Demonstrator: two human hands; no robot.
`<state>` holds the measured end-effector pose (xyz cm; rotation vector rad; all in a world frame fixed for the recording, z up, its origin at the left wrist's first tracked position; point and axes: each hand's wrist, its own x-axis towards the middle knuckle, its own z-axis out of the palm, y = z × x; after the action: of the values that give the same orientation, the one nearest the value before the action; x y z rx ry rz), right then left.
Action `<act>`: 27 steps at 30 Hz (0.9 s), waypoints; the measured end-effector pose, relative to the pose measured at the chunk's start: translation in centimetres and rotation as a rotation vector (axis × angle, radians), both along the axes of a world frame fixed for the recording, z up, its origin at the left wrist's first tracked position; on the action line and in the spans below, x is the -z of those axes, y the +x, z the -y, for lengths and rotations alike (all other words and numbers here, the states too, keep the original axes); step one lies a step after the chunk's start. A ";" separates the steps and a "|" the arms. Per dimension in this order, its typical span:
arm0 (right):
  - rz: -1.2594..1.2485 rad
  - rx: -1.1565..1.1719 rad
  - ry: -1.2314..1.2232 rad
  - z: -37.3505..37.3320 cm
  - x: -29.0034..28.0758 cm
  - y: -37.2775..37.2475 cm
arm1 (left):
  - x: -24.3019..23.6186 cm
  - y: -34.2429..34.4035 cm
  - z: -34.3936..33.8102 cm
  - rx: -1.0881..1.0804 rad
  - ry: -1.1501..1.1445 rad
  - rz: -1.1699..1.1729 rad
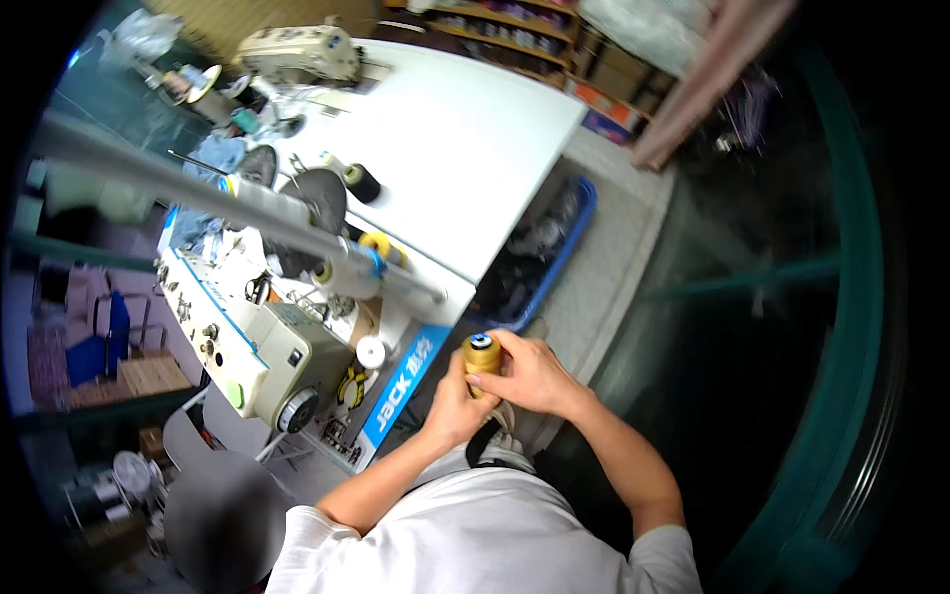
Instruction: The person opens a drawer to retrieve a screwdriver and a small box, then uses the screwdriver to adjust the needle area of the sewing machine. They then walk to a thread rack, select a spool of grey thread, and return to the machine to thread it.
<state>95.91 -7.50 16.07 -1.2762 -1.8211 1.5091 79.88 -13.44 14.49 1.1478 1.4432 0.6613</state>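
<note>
A spool of golden-yellow thread is held upright between both my hands, in front of my body and past the table's edge. My left hand is closed round its lower left side. The fingers of my right hand wrap its right side, with the thumb lying across the front of the thread. The spool's dark top with a blue centre faces up. Its lower end is partly hidden by my fingers.
A sewing machine stands on the left, with yellow-handled pliers and a white spool beside it. A grey pole crosses above. The white table bears a black thread cone. A blue bin sits on the floor.
</note>
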 end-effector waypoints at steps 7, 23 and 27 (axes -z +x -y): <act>0.141 0.008 0.038 -15.8 0.6 8.7 | 5.4 7.1 -14.1 -0.444 -0.176 0.392; 0.333 -0.889 0.567 -53.0 13.1 10.5 | 4.5 10.1 -41.9 -1.019 0.395 1.164; 0.098 -1.147 0.489 -59.8 14.3 12.4 | 1.4 14.2 -50.1 -1.141 0.523 1.167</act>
<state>108.29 52.27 1.80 0.0184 -2.9546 1.2610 94.13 36.67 13.08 -0.0126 0.7338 2.1375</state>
